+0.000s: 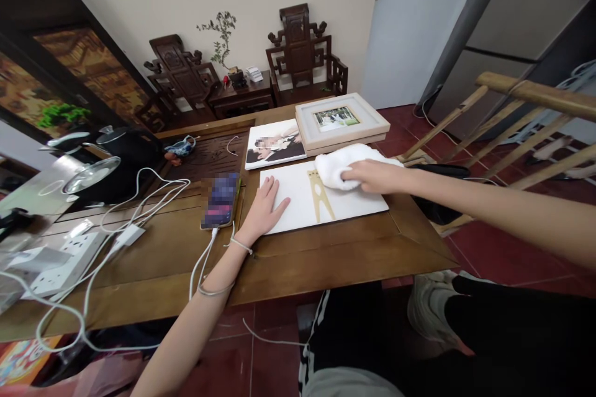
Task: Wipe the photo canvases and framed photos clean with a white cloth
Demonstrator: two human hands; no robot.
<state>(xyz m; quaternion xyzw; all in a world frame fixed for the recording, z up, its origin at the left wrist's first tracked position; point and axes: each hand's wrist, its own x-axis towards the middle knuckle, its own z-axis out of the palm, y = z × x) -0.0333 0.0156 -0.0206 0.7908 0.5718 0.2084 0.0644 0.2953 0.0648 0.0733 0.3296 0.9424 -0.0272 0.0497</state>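
Note:
A white rectangular board [293, 192] with a tan stand-like piece [321, 198] on its face lies flat on the wooden table. My left hand [265, 208] rests flat on the board's left end, fingers stretched out. Bunched in my right hand [372, 176] is a white cloth [344, 158], which lies over the board's upper right part and hides it. Behind the board sit a photo panel [274, 142] and a framed picture [339, 118] in a pale wooden frame. The cloth comes close to the frame's front edge.
A phone [221, 200] with a white cable lies left of my left hand. Further left are a power strip [65, 263], tangled white cables and a black kettle [125, 152]. A wooden chair [512, 87] stands at the right, beyond the table [326, 260].

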